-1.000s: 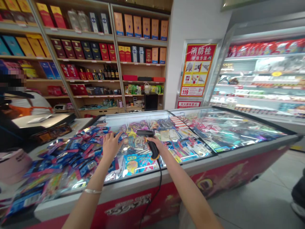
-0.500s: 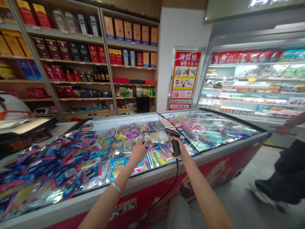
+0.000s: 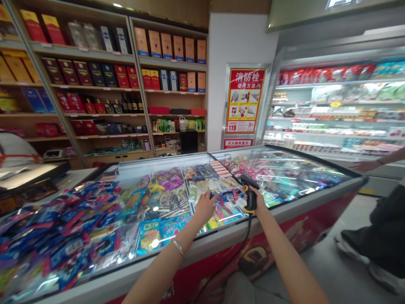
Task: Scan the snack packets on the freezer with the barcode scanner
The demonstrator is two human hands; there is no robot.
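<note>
A black and yellow handheld scanner point(image 3: 250, 199) is gripped in my right hand point(image 3: 260, 203), above the freezer's glass lid. Its cord hangs over the front edge. My left hand point(image 3: 205, 207) is to the left of the scanner, fingers stretched forward and apart over the glass; a small dark patch shows by its fingertips, too unclear to name. Under the glass of the chest freezer point(image 3: 284, 207) lie colourful packets. Many blue and pink packets point(image 3: 72, 228) are heaped on top of the lid at the left.
Shelves point(image 3: 104, 88) with boxes and bottles stand behind. A refrigerated display point(image 3: 335, 105) is at the right. Another person's hand point(image 3: 363, 166) reaches in near the freezer's right end, with dark trousers and shoes below. A counter point(image 3: 68, 179) adjoins at the left.
Both my hands have moved to the right over the glass, the scanner with the right one. The other person's hand and leg have shifted slightly.
</note>
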